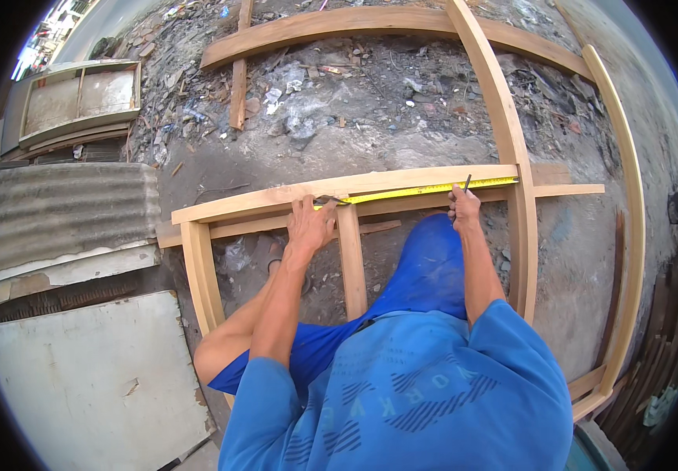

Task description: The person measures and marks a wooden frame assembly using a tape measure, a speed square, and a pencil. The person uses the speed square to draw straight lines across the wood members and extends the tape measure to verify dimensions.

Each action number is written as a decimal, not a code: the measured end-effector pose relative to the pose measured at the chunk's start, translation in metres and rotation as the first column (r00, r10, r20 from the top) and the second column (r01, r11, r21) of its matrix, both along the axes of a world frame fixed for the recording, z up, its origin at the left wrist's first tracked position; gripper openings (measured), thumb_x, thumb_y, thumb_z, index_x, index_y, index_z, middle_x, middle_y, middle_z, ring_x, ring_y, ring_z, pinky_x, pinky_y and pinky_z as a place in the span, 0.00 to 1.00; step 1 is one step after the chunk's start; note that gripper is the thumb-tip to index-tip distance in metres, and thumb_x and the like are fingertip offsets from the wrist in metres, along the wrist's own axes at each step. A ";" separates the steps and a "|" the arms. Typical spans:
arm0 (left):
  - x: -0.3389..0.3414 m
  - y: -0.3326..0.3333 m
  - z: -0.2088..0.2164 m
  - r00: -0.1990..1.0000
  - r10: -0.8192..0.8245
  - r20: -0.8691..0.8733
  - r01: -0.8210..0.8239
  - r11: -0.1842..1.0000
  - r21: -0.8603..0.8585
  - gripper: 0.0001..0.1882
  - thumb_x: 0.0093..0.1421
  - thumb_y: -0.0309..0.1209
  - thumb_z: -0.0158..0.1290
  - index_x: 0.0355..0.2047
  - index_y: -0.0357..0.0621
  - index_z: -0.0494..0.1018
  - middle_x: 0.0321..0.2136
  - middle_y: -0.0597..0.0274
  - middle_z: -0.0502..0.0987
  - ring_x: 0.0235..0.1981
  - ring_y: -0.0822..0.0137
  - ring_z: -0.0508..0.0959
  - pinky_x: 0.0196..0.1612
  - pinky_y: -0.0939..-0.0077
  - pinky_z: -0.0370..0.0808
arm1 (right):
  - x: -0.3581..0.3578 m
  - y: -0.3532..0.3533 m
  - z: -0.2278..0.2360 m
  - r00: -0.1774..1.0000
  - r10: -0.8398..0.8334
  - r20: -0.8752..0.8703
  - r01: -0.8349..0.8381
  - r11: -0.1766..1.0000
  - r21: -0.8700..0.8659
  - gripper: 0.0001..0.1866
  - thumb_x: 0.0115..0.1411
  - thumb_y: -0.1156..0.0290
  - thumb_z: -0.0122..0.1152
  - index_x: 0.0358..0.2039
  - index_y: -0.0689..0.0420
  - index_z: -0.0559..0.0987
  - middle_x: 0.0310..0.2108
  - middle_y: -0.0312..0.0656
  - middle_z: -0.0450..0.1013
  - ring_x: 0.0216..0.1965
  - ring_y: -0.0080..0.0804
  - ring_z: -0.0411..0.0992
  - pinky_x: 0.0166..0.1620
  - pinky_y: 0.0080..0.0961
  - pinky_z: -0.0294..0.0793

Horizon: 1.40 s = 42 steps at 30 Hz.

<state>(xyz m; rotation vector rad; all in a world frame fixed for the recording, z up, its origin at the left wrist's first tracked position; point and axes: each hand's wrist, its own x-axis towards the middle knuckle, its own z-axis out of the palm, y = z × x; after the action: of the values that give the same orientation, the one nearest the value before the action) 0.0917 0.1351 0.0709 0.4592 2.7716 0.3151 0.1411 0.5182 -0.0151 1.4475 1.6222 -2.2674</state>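
A yellow tape measure (pixel 417 191) is stretched along a pale wooden rail (pixel 276 194) of a timber frame. Its far right end reaches the long upright beam (pixel 512 149). My left hand (pixel 311 224) is closed over the tape's dark left end, beside a short crosspiece (pixel 351 259); the palm side is hidden. Farther right, my right hand (pixel 464 208) grips a thin dark pencil (pixel 468 182), its tip pointing up beside the tape. Some fingers of the right hand are curled out of sight.
More timber (pixel 323 25) crosses the rubble-strewn ground ahead, and another framed piece (pixel 629 196) stands at the right. Corrugated sheeting (pixel 64 212), a worn white panel (pixel 92 377) and a shallow wooden frame (pixel 80 102) lie left. Stacked boards (pixel 661 337) line the far right.
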 end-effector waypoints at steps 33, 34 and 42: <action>-0.015 -0.023 -0.011 0.994 0.108 -0.004 -0.108 0.994 0.002 0.25 0.56 0.37 0.64 0.56 0.66 0.80 0.56 0.51 0.68 0.56 0.43 0.69 0.53 0.45 0.75 | -0.005 -0.003 -0.006 1.000 0.009 0.022 -0.009 1.000 0.016 0.12 0.66 0.61 0.65 0.35 0.57 0.77 0.25 0.34 0.73 0.17 0.17 0.62 0.16 0.18 0.60; -0.015 -0.022 -0.009 0.994 0.110 0.004 -0.110 0.994 0.005 0.25 0.56 0.37 0.65 0.56 0.66 0.80 0.56 0.51 0.68 0.56 0.43 0.69 0.53 0.45 0.75 | -0.005 -0.002 -0.006 1.000 0.008 0.027 -0.009 1.000 0.019 0.12 0.66 0.61 0.65 0.35 0.57 0.77 0.25 0.34 0.73 0.17 0.17 0.63 0.16 0.18 0.60; -0.020 -0.022 0.002 0.991 0.096 0.098 -0.090 0.994 -0.058 0.26 0.59 0.37 0.62 0.60 0.65 0.78 0.60 0.50 0.67 0.59 0.42 0.69 0.58 0.47 0.74 | -0.005 -0.003 -0.005 1.000 0.012 0.027 -0.013 0.999 0.041 0.12 0.66 0.62 0.65 0.34 0.56 0.77 0.24 0.34 0.73 0.17 0.17 0.63 0.16 0.19 0.62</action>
<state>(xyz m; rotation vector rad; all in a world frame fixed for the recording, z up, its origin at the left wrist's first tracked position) 0.0721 0.1133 0.0727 0.2929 2.7000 0.2772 0.1361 0.5154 -0.0199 1.4654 1.6751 -2.2118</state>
